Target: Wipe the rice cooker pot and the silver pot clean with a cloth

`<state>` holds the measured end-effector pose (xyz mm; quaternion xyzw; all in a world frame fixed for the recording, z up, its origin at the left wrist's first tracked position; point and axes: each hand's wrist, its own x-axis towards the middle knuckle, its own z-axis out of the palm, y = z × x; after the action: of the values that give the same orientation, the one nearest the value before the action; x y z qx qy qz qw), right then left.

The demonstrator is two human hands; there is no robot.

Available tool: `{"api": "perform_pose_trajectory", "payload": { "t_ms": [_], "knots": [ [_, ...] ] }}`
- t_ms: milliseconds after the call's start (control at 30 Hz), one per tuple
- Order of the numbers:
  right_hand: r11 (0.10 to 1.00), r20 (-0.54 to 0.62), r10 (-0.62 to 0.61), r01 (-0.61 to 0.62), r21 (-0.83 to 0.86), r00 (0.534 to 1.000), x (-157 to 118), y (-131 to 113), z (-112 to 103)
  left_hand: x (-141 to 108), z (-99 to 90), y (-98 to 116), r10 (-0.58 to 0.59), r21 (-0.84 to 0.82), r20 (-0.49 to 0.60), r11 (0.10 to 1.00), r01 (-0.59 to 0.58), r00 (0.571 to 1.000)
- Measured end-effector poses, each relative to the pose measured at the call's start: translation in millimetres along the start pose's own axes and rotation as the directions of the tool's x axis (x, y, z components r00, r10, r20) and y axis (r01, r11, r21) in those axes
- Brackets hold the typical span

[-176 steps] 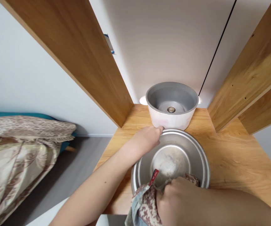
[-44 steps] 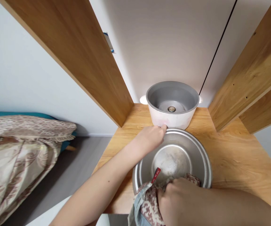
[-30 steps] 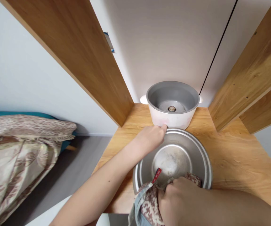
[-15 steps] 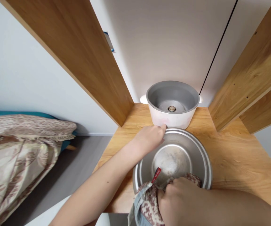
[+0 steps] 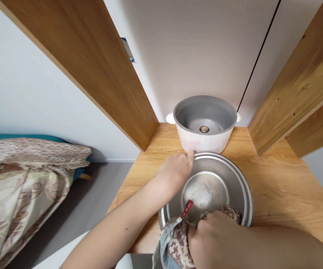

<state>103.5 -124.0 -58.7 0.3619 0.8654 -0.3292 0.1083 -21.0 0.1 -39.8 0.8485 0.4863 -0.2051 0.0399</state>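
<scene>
A round metal lid or shallow pan [image 5: 206, 186] lies on the wooden surface. My left hand [image 5: 177, 168] grips its upper left rim, fingers closed over the edge. Over the lower part of the metal piece, my right hand [image 5: 214, 237] is closed on a brown and white patterned cloth [image 5: 178, 244] with grey-blue edging and a red tag [image 5: 187, 208]. Part of the cloth bunches beyond the knuckles against the metal. Just behind stands a white pot [image 5: 205, 142] with a grey inside and a small round metal piece [image 5: 204, 129] at its bottom.
The wooden surface [image 5: 279, 190] runs between wooden posts at left [image 5: 102, 74] and right [image 5: 290, 82]. Behind the pot is a pale panel with a dark seam. At far left, a patterned fabric cover [image 5: 24, 194] drapes over something teal above the grey floor.
My left hand has slid slightly left along the rim. My right hand and the cloth look nearly unchanged, and the pot stands in the same place.
</scene>
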Motion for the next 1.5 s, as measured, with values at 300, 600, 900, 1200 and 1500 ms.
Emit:
{"api": "perform_pose_trajectory", "payload": {
  "t_ms": [300,600,900,1200,1500],
  "knots": [
    [0.999,-0.008,0.002,-0.002,-0.034,1.000,4,8,15,-3,-7.9,-1,0.029,-0.066,-0.007,0.997,-0.029,1.000],
    [0.991,0.094,0.092,-0.083,-0.102,0.991,1,-2,0,1,-3.7,-3,0.046,-0.054,-0.012,0.997,-0.047,0.999],
    [0.995,0.062,-0.014,0.020,-0.097,0.998,7,8,12,4,0.7,-3,0.033,-0.054,-0.018,0.998,-0.034,0.999],
    [0.992,0.039,0.032,-0.027,-0.121,0.999,3,5,10,4,-1.1,-5,0.031,-0.081,-0.001,0.996,-0.031,1.000],
    [0.988,-0.011,-0.092,0.090,-0.124,0.996,4,16,22,5,-0.8,-6,0.047,-0.038,0.019,0.998,-0.047,0.999]
  ]
}}
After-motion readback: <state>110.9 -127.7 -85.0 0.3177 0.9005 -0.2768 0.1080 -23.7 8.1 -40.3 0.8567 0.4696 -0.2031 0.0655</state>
